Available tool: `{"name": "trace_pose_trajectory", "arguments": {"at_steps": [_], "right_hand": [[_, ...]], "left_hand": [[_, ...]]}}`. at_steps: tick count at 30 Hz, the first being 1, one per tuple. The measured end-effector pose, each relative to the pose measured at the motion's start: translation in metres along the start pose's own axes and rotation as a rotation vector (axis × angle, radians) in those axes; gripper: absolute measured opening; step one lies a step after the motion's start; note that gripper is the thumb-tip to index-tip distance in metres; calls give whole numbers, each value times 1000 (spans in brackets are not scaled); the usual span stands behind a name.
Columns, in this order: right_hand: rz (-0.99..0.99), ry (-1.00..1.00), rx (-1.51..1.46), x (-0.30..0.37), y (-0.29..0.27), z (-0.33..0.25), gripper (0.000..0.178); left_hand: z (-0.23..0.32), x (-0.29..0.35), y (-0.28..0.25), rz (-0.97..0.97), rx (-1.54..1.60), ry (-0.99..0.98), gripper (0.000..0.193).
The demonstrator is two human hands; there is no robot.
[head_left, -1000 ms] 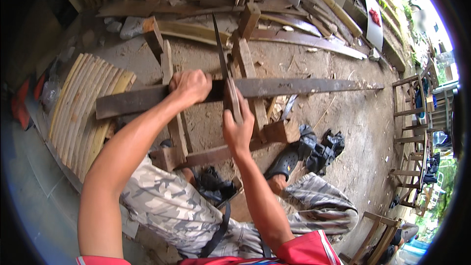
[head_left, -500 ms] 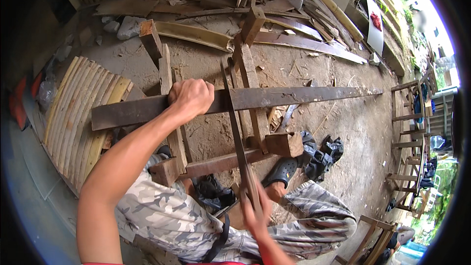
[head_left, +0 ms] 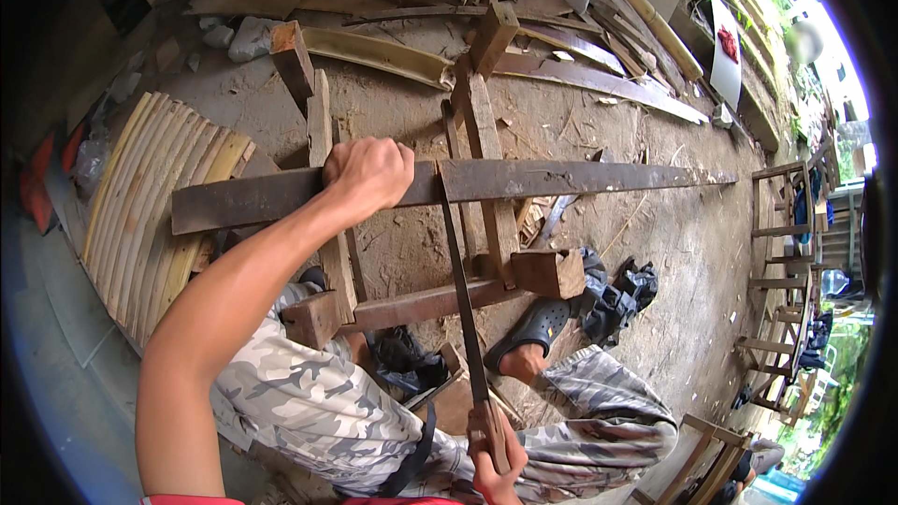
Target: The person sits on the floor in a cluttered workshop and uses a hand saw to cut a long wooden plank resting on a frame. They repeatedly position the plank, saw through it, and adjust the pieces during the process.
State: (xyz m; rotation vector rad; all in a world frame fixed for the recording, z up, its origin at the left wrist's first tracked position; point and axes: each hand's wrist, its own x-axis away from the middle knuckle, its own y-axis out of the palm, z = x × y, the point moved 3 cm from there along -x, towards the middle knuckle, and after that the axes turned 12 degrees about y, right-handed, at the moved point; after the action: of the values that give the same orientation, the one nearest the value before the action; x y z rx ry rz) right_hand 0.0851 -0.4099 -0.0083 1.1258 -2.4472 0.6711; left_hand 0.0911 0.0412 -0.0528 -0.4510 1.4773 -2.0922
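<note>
While the left hand [head_left: 370,173] clamps a long, dark-brown wooden board [head_left: 580,178], the right hand [head_left: 499,468] grips a narrow, dark-bladed handsaw [head_left: 467,318] by its wooden handle.
The hands are well apart; the board lies across a brown wooden frame [head_left: 426,309], the blade's far end meeting it just right of the left knuckles. A twisted stroke could make the blade jump and cut them; slackened left-hand pressure could let the board slide and pinch the saw.

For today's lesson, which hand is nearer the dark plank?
Left. The left hand is on the plank; the right hand, holding the saw, is apart, near the trousers.
</note>
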Motion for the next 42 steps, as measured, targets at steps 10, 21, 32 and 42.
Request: {"name": "trace_pose_trajectory", "arguments": {"at_steps": [10, 21, 32, 42], "right_hand": [[41, -334, -157, -218, 92, -127, 56], [2, -126, 2, -14, 7, -18, 63], [-11, -180, -220, -197, 81, -85, 57], [20, -204, 26, -33, 19, -23, 65]], "left_hand": [[14, -7, -16, -103, -31, -130, 52], [15, -1, -13, -86, -43, -65, 57], [15, -9, -21, -114, -13, -123, 52], [8, 2, -13, -132, -19, -146, 53]]}}
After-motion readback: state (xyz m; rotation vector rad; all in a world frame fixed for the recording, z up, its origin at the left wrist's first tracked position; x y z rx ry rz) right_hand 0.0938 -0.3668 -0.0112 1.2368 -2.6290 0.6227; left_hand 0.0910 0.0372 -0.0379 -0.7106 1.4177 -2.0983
